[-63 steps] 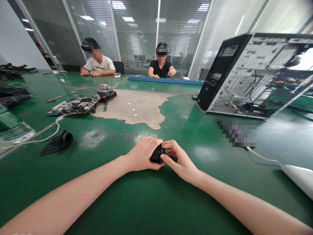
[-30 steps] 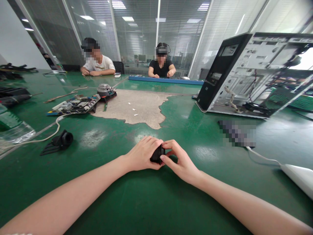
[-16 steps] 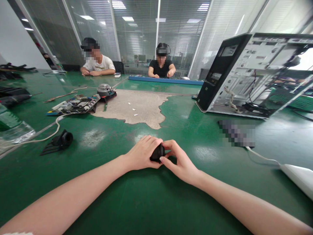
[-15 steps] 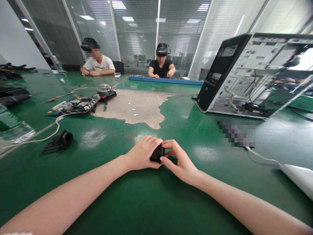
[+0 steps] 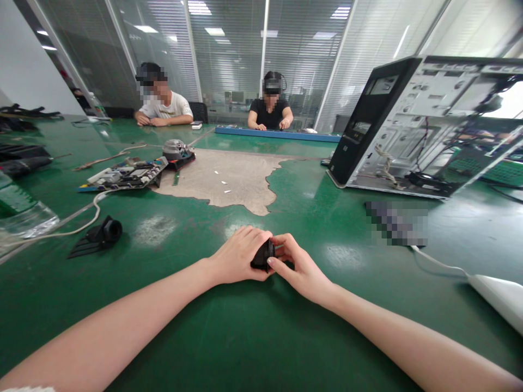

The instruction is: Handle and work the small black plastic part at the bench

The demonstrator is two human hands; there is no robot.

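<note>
A small black part (image 5: 261, 258), round at its right end, is between my two hands just above or on the green tabletop. My left hand (image 5: 237, 256) wraps round it from the left, fingers over the top and thumb below. From the right, my right hand (image 5: 300, 269) grips its rim with thumb and fingertips. Much of the part is hidden, so its kind does not show. On the left of the table lies another black plastic piece (image 5: 100, 237) with a round opening.
An open computer case (image 5: 388, 125) stands at the right. Left of centre are a circuit board (image 5: 126, 175) and a heatsink fan (image 5: 177, 152). A plastic bottle (image 5: 24, 209) is at far left. A blurred phone-like object (image 5: 394, 223) has a white cable. Two people sit opposite.
My right hand's fingers have shifted very slightly on the rim of the black part. My left hand has stayed in place.
</note>
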